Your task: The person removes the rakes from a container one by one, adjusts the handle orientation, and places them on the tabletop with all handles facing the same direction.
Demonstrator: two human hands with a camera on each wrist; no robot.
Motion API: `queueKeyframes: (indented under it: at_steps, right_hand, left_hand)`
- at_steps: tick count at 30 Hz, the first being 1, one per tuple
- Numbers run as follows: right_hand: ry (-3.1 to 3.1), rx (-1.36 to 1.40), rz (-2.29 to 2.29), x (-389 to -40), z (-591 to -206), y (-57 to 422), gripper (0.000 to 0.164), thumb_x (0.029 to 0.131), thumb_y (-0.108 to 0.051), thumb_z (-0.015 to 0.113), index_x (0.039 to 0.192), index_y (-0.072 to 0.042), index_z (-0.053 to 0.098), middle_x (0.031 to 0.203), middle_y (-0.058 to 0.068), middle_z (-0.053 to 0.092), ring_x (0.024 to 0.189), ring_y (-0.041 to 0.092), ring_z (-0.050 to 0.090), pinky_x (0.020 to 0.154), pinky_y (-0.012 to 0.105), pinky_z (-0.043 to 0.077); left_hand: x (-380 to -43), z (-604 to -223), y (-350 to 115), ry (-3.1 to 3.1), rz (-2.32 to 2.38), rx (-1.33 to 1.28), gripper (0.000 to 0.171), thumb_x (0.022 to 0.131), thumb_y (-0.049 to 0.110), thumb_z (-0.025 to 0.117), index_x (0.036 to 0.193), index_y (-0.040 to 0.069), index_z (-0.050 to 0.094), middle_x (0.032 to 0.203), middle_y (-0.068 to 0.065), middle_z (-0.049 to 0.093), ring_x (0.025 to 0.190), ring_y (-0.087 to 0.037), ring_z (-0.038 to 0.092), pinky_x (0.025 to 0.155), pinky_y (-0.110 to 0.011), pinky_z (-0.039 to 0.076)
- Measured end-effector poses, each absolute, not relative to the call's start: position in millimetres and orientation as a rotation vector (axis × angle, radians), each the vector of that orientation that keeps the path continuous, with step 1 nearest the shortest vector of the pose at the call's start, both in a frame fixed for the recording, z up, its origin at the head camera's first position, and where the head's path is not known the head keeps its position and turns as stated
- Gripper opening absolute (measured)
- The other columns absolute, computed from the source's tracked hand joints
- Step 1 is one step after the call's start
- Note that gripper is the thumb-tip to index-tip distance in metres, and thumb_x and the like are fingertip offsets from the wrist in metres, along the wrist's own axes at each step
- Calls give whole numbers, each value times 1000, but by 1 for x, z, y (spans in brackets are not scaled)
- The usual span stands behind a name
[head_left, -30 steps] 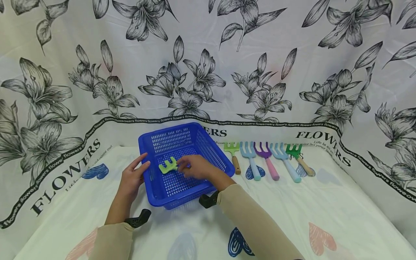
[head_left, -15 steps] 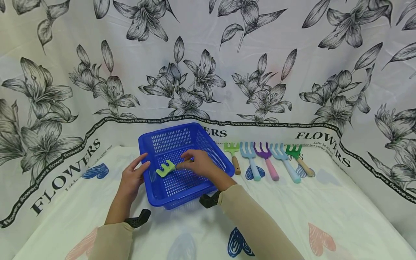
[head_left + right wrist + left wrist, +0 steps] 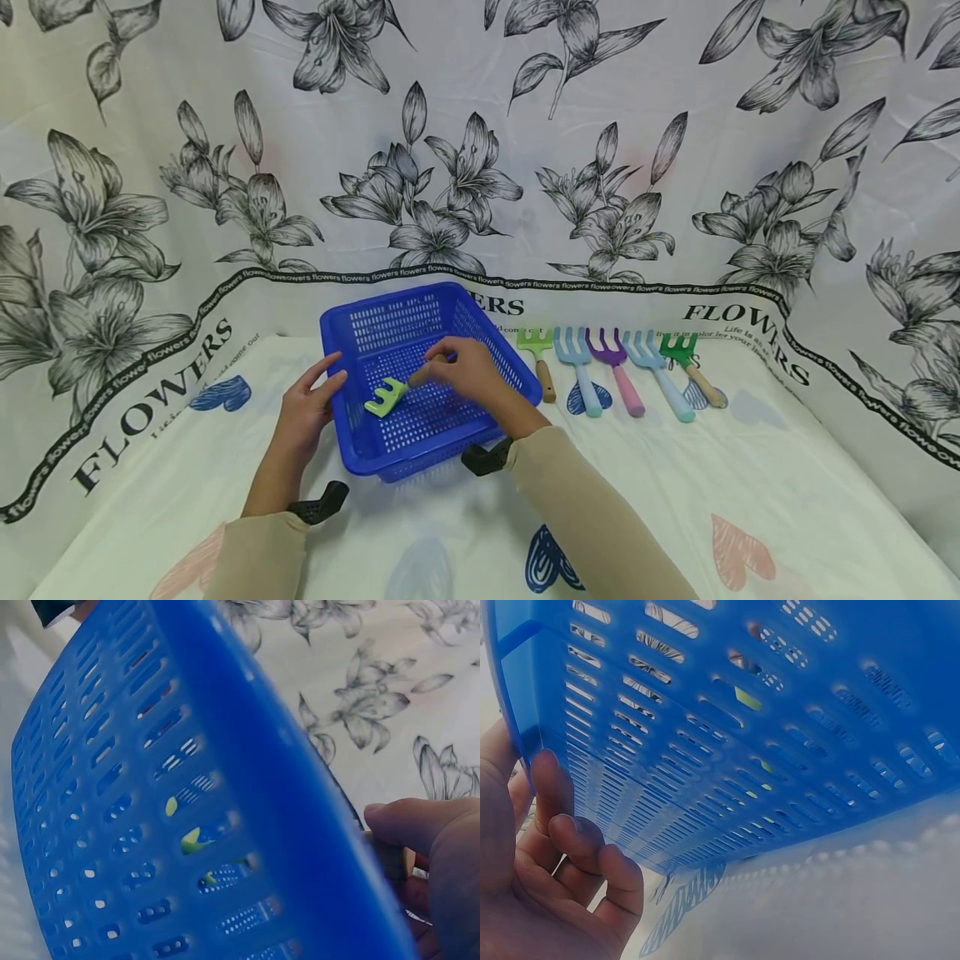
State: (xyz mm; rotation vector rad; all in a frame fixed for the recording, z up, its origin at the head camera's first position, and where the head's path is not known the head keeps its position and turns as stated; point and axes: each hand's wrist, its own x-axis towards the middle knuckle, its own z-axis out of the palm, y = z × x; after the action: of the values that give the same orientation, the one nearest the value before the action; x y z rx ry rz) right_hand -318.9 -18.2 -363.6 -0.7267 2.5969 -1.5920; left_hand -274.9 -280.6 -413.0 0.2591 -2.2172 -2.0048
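Observation:
A blue plastic basket (image 3: 420, 458) with slotted walls stands on the white cloth, left of centre. My left hand (image 3: 303, 412) grips its left rim; in the left wrist view the curled fingers (image 3: 622, 881) lie by the basket's outer wall (image 3: 907, 645). Over the inside of the basket, my right hand (image 3: 471, 371) pinches the end of a wooden handle (image 3: 391, 859). That handle belongs to a light green hand rake (image 3: 386, 397), whose tines point down and to the left. Whether the tines touch the basket floor, I cannot tell.
Right of the basket several hand rakes lie in a row: light green (image 3: 536, 342), light blue (image 3: 577, 358), purple with pink handle (image 3: 615, 358), another light blue (image 3: 652, 358) and dark green (image 3: 682, 352). A flower-printed curtain (image 3: 480, 167) hangs behind them.
My right hand has shifted slightly up and right, and the green rake has swung so its tines point lower. The left hand and basket have stayed put.

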Motion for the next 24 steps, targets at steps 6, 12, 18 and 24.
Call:
queueKeyframes:
  at_steps: [6, 12, 18, 24]
  right_hand:
    - [2549, -710, -1679, -318, -359, -16, 16, 93, -16, 66, 104, -6, 71, 94, 4, 67, 77, 15, 67, 68, 29, 57]
    - [2499, -616, -1769, -317, -354, -10, 13, 91, -13, 70, 100, -4, 71, 92, 6, 67, 76, 21, 69, 64, 28, 58]
    - [2558, -617, -1752, -316, -351, 6, 13, 91, -13, 69, 99, -3, 70, 91, 8, 68, 77, 26, 69, 64, 28, 58]
    - [2640, -643, -1624, -312, -350, 31, 12, 93, -16, 67, 100, -7, 70, 90, 4, 66, 77, 20, 68, 69, 31, 57]
  left_hand:
    - [-275, -412, -282, -2204, -2017, 250, 64, 95, 46, 59, 152, 27, 36, 145, -16, 46, 118, -27, 59, 92, -33, 49]
    - [-275, -411, -282, -2214, -2011, 247, 66, 94, 48, 58, 152, 27, 35, 146, -16, 45, 121, -31, 56, 99, -42, 44]
    - [-275, -411, -282, -2220, -2000, 257, 62, 97, 44, 56, 153, 26, 34, 145, -17, 46, 123, -35, 53, 100, -46, 43]
    - [-275, -412, -282, -2226, -1998, 255, 62, 97, 44, 56, 152, 25, 34, 146, -17, 45, 123, -35, 53, 101, -47, 42]
